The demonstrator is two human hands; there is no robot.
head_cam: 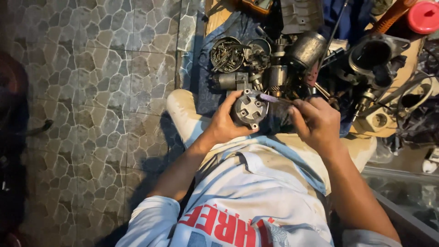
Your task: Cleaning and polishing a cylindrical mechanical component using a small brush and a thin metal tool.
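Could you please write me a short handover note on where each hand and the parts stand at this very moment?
Left hand: its fingers wrap the round grey metal motor housing, held over the lap with its flat end facing up.
Right hand: pinches a thin purple-handled tool, whose tip lies at the housing's top edge.
Nearby: a round metal tin of screws, a copper-wound armature and a dark cylindrical metal casing lie on the cluttered bench ahead.
Done: the housing is off the bench and in hand.
Left: the tool is at the housing's edge; what it is doing there cannot be told.
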